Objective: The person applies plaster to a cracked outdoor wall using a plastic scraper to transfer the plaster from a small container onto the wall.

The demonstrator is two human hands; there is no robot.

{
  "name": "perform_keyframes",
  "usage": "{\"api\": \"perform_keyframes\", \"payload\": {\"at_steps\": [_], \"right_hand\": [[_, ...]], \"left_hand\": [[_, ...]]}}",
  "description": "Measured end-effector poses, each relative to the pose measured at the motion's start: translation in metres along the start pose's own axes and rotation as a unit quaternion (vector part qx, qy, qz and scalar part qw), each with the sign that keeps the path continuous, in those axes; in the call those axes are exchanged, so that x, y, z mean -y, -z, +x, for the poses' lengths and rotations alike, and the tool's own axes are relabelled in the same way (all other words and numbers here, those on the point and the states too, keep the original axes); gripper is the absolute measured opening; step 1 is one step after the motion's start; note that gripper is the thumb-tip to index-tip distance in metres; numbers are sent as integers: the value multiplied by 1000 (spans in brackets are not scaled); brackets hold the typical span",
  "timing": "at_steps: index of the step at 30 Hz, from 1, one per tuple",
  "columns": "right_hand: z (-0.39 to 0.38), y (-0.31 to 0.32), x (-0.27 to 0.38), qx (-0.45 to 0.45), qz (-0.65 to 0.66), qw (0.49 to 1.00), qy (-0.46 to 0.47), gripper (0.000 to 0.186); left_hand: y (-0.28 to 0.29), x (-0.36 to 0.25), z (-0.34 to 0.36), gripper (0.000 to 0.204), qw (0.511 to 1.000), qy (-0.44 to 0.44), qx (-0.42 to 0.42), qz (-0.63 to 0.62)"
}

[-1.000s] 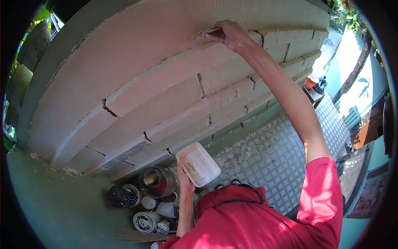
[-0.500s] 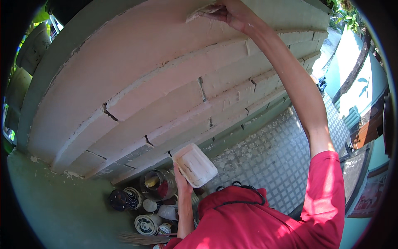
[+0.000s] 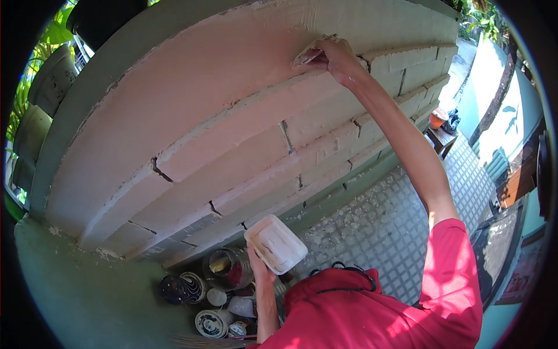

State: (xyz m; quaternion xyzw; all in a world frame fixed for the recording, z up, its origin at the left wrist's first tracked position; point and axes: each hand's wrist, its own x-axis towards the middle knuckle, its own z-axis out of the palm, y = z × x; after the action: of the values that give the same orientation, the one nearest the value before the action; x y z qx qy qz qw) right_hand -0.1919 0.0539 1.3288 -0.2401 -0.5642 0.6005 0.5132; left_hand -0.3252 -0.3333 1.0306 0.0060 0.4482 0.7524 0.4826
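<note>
My right hand (image 3: 342,61) is raised to the wall (image 3: 174,93), its fingers closed round a flat, putty-smeared scraper (image 3: 308,54). The scraper's edge lies against the wall just above a protruding ledge. Most of its handle is hidden by the fingers. Down at waist height, my left hand (image 3: 260,269) grips a white rectangular plastic tub (image 3: 279,247) by its side. Whitish, paste-like residue coats the inside of the tub. The wall's upper part is smooth and pinkish, while stepped courses with dark vertical gaps run below.
Several paint cans (image 3: 212,323) and a large clear container (image 3: 229,269) crowd the corner at lower left. A broom-like bundle of bristles (image 3: 203,342) lies beside them. Patterned tiles (image 3: 372,232) cover the floor. Far right, an orange bucket (image 3: 438,118) rests on a small stool (image 3: 443,139).
My right hand has moved the scraper down and to the right along the wall, leaving streaks above. The tub stays in my left hand. The view has shifted slightly.
</note>
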Motion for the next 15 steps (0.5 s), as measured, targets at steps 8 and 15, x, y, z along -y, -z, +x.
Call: {"api": "perform_keyframes", "payload": {"at_steps": [8, 15], "right_hand": [[-12, -1, 27, -59, -219, 960, 165, 23], [-18, -72, -24, -3, -318, 896, 311, 27]], "left_hand": [[9, -21, 10, 59, 1000, -9, 12, 28], [12, -34, -1, 60, 1000, 8, -14, 20]]}}
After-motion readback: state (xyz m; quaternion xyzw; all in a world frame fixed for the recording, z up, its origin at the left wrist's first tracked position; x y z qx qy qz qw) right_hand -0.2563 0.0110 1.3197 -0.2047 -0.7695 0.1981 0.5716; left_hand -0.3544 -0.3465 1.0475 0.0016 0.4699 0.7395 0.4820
